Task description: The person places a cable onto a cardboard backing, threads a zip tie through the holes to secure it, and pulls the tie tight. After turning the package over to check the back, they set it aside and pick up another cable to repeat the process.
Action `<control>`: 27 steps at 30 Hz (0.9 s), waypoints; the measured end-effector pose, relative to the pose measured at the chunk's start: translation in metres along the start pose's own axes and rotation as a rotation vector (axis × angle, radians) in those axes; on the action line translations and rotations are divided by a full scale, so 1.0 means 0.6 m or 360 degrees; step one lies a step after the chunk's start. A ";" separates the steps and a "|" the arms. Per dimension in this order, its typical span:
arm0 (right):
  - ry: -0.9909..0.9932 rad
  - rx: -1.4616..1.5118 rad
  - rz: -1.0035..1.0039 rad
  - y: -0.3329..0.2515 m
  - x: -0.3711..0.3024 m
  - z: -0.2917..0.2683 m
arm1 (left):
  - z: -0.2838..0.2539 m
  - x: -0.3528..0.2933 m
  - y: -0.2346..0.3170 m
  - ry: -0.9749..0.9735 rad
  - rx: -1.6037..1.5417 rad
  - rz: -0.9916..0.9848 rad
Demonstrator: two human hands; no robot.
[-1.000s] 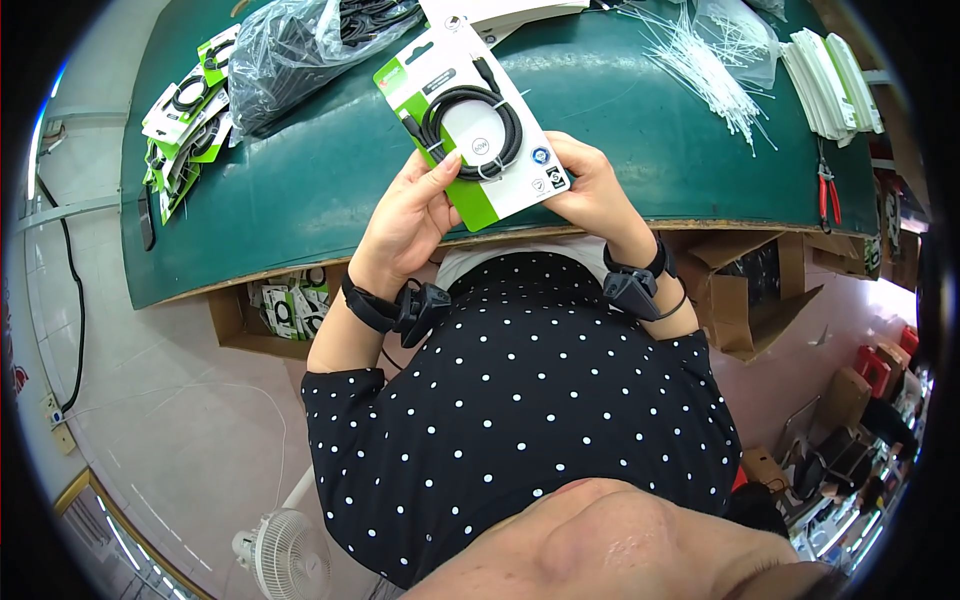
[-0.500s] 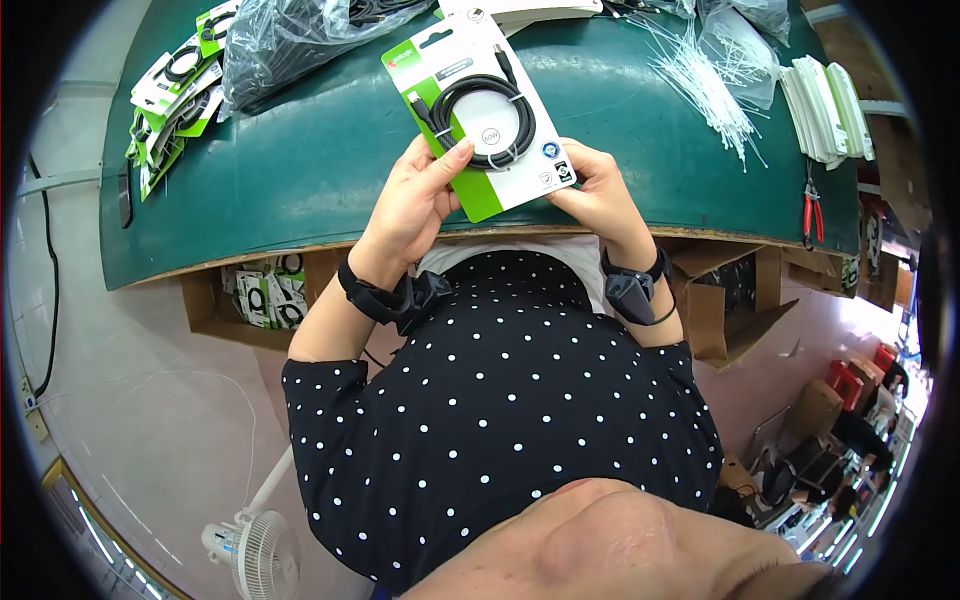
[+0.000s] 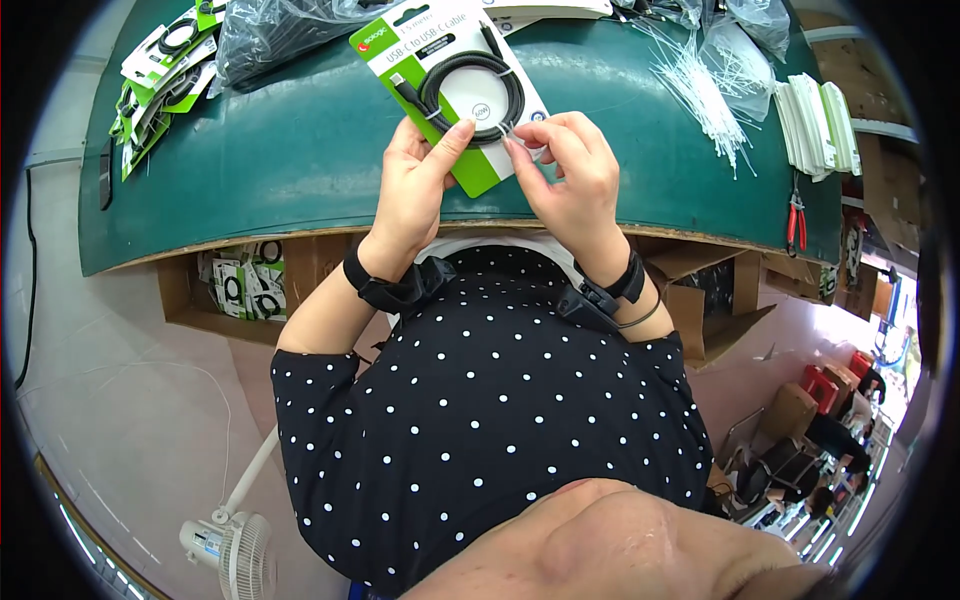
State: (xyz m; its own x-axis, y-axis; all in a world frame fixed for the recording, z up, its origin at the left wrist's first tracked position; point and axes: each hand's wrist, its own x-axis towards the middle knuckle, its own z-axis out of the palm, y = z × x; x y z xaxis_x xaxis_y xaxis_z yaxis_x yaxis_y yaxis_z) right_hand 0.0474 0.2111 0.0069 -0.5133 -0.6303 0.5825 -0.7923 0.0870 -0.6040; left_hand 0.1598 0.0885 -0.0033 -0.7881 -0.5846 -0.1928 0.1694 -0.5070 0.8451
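My left hand (image 3: 412, 188) grips the lower left of a white and green cardboard backing card (image 3: 478, 178), its thumb pressed on the front. A coiled black cable (image 3: 517, 96) with a connector at each end lies against the card, bound to it by thin cable ties. At the coil's lower right, my right hand (image 3: 575, 178) pinches the clear tail of a cable tie (image 3: 507, 130) between thumb and forefinger. The card is tilted and held above the near part of the green table.
Carded cables (image 3: 165, 70) lie piled at the left, beside a grey plastic bag (image 3: 285, 45). White cable ties (image 3: 700, 90), a stack of cards (image 3: 815, 125) and red-handled cutters (image 3: 796, 222) occupy the right. Cardboard boxes (image 3: 200, 315) stand under the table edge.
My right hand has moved from the card's lower right edge to the cable tie and now pinches it. The card has shifted slightly up and left, with my left hand still holding it.
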 end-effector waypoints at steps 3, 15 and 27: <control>-0.0054 0.0019 0.0154 -0.006 -0.003 0.008 | 0.000 0.002 -0.002 0.0034 -0.0010 0.0083; -0.0400 0.0797 0.0709 0.002 0.007 -0.016 | -0.011 0.005 -0.010 0.0012 -0.0088 0.0035; -0.1023 0.0947 0.0829 0.020 0.049 -0.065 | -0.014 0.003 -0.010 -0.0030 -0.0084 -0.0100</control>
State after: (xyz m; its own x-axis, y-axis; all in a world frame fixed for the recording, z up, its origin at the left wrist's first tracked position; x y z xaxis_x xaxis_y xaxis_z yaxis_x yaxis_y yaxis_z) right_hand 0.0099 0.2236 0.0378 -0.3343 -0.9339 -0.1267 -0.1383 0.1816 -0.9736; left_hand 0.1625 0.0850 -0.0128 -0.8092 -0.5386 -0.2347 0.1495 -0.5752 0.8042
